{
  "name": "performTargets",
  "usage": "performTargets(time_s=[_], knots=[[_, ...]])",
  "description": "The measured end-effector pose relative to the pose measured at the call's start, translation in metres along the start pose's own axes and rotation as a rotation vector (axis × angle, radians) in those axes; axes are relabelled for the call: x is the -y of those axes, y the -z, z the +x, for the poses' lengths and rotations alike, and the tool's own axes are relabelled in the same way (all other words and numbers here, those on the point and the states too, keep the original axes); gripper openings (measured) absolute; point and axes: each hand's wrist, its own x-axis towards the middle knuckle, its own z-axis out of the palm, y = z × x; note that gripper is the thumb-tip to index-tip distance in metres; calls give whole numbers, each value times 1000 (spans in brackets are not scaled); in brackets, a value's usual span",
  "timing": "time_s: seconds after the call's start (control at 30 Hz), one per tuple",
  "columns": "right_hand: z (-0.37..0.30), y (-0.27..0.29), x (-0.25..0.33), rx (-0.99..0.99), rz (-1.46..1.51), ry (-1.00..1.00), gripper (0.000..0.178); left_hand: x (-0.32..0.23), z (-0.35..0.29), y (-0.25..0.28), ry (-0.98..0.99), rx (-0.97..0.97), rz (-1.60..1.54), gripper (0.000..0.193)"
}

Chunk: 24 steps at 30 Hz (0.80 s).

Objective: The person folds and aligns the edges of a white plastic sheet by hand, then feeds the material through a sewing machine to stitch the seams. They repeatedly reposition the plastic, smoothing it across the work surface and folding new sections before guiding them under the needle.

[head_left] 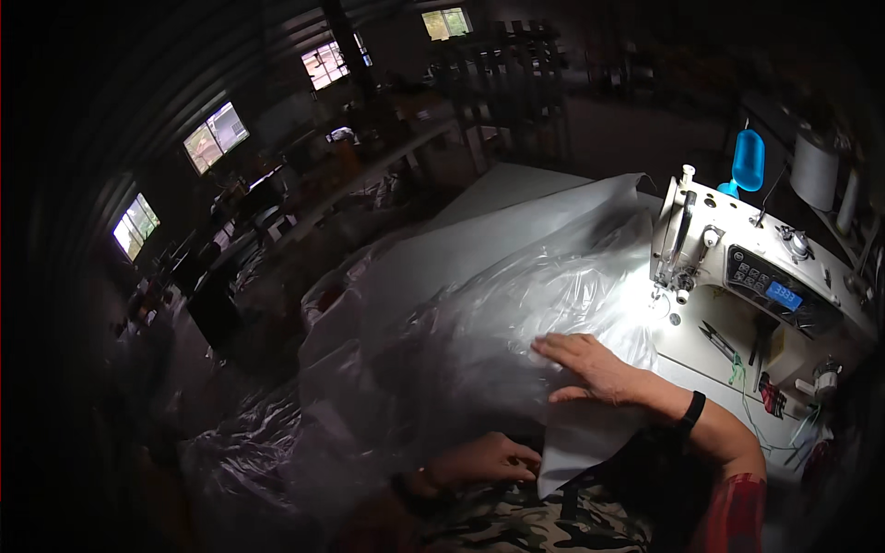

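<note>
A large sheet of thin, clear, wrinkled plastic with white sheet material spreads over the sewing table, up to the needle area of a white sewing machine. My right hand lies flat on the plastic, fingers stretched out, left of the lit needle. Lower down, close to my lap, my left hand is beside the white sheet's near corner. Its fingers are curled in; whatever they may grip is hidden.
A blue thread cone stands on top of the machine. Thread snips and green thread lie on the table under the machine arm. More plastic hangs down at the left. Dim worktables and racks stand behind.
</note>
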Motion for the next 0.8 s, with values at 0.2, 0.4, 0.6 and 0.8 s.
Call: performTargets(time_s=[0.2,0.4,0.6,0.8], knots=[[7,31,7,-334,-208,-67,90,-44,-48,50,-428,-1083,311,92],[8,35,8,-493,-465,-185,91,-49,-21,115,-349,-1503,892,110],[4,26,-8,-493,-436,-285,91,-48,-1,139,-326,-1449,921,109],[2,22,-10,-458,-437,-325,92,-41,4,171,-269,-1429,905,108]])
